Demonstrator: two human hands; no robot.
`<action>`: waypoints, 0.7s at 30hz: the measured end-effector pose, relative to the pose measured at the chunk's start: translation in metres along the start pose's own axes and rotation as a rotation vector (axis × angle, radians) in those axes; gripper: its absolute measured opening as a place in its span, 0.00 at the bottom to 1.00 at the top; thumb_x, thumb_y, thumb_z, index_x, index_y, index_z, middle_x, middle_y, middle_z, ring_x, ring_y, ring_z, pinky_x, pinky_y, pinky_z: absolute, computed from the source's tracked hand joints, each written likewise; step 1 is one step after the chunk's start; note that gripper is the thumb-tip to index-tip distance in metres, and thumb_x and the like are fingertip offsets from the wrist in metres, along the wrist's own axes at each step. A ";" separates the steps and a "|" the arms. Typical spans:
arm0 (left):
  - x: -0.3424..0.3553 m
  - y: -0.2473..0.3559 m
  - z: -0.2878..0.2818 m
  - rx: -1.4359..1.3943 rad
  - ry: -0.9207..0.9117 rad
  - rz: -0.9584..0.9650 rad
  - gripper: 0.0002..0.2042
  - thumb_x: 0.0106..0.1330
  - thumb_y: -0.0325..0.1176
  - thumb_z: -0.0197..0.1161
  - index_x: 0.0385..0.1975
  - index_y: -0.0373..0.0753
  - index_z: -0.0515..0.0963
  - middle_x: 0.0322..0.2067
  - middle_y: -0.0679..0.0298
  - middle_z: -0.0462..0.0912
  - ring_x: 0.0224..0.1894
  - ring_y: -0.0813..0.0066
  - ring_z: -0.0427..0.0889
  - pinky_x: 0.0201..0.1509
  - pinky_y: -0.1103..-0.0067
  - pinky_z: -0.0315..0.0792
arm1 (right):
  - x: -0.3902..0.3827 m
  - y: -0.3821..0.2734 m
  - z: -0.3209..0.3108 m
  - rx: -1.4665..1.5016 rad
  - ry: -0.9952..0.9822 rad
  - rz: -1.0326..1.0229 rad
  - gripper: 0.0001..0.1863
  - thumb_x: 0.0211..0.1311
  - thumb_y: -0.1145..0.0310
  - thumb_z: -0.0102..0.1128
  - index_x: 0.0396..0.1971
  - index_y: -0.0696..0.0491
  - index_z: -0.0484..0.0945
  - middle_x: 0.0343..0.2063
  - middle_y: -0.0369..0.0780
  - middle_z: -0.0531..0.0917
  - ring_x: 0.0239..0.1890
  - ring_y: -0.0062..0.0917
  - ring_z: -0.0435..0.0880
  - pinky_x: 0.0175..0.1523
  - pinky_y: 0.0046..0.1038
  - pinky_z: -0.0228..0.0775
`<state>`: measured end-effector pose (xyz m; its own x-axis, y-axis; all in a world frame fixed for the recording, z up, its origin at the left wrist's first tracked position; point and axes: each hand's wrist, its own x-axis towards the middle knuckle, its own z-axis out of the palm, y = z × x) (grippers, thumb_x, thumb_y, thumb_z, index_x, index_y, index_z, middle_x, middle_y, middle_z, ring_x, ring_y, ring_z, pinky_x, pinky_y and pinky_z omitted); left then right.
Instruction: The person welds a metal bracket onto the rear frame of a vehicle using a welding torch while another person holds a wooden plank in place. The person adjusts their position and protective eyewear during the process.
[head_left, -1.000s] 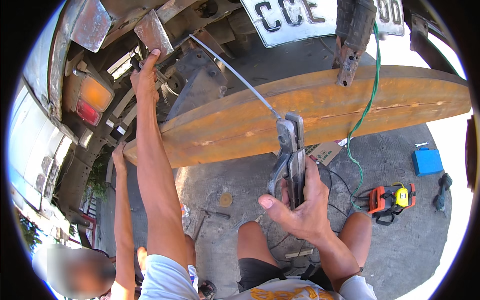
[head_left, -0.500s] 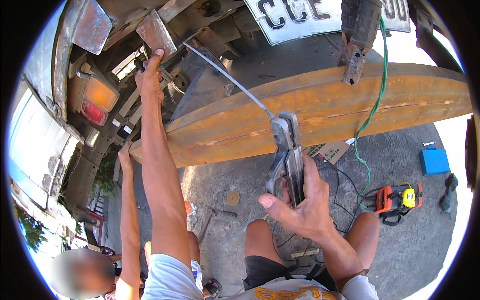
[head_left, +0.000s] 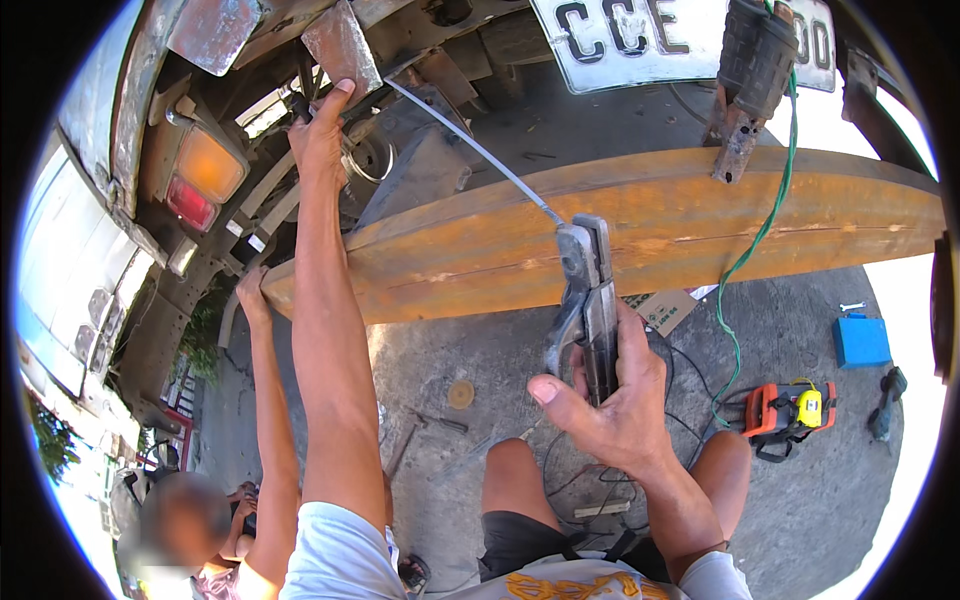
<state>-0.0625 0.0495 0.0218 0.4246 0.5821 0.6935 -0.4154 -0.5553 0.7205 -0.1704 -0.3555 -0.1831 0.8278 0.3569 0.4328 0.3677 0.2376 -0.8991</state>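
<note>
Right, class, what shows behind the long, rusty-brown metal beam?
Grey concrete ground shows beyond both edges of the beam; a brown cardboard piece shows near its lower edge. Whatever it covers is hidden.

Loose items on the concrete floor [head_left: 530, 385] and fittings above it

At the right, a blue box [head_left: 862, 341] is set on the floor, with a small wrench [head_left: 852, 306] laid just beyond its far edge and a dark grey tool [head_left: 881, 420] placed near its lower right corner. At centre-left, a round tan disc [head_left: 461, 394] is laid flat, with a long-handled tool [head_left: 402, 445] positioned near it; its exact type cannot be determined. A printed cardboard piece [head_left: 672, 312] is partly hidden. At the upper left, an amber-and-red lamp [head_left: 208, 168] is fitted, amber section uppermost. At the upper right, a white licence plate [head_left: 640, 68] is partly covered.
</note>
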 end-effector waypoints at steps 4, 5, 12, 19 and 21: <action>0.001 -0.002 -0.001 0.004 -0.019 0.011 0.21 0.52 0.51 0.86 0.31 0.46 0.82 0.20 0.78 0.70 0.19 0.87 0.61 0.27 0.82 0.54 | 0.001 0.000 0.000 0.006 0.004 0.005 0.52 0.55 0.51 0.84 0.69 0.68 0.67 0.26 0.36 0.79 0.24 0.16 0.76 0.29 0.22 0.71; 0.001 -0.003 -0.001 0.003 -0.024 0.003 0.21 0.52 0.51 0.86 0.31 0.46 0.82 0.20 0.78 0.70 0.19 0.87 0.61 0.27 0.82 0.54 | 0.001 0.000 0.000 0.005 0.001 0.006 0.52 0.55 0.51 0.84 0.69 0.68 0.67 0.26 0.36 0.79 0.24 0.16 0.76 0.29 0.22 0.71; -0.001 0.001 0.001 -0.027 -0.027 -0.004 0.19 0.53 0.49 0.86 0.31 0.46 0.82 0.19 0.78 0.70 0.19 0.88 0.60 0.25 0.82 0.52 | 0.004 -0.001 0.002 0.001 0.000 0.010 0.51 0.55 0.51 0.84 0.68 0.68 0.68 0.25 0.35 0.79 0.23 0.15 0.76 0.29 0.22 0.71; -0.001 0.001 0.004 -0.006 0.038 -0.022 0.21 0.51 0.48 0.88 0.28 0.46 0.80 0.22 0.75 0.74 0.20 0.88 0.66 0.25 0.84 0.59 | 0.006 0.000 0.003 -0.023 0.004 -0.024 0.50 0.55 0.52 0.84 0.68 0.68 0.68 0.24 0.35 0.79 0.23 0.15 0.76 0.28 0.22 0.70; 0.001 -0.001 0.003 -0.038 -0.010 0.030 0.20 0.52 0.46 0.88 0.27 0.48 0.79 0.22 0.75 0.74 0.20 0.88 0.66 0.24 0.84 0.58 | 0.005 0.001 0.003 -0.017 0.008 -0.025 0.50 0.55 0.52 0.84 0.68 0.68 0.68 0.23 0.35 0.79 0.23 0.15 0.76 0.28 0.22 0.70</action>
<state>-0.0596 0.0489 0.0216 0.4192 0.5598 0.7147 -0.4579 -0.5494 0.6989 -0.1670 -0.3509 -0.1811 0.8216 0.3436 0.4549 0.3957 0.2307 -0.8889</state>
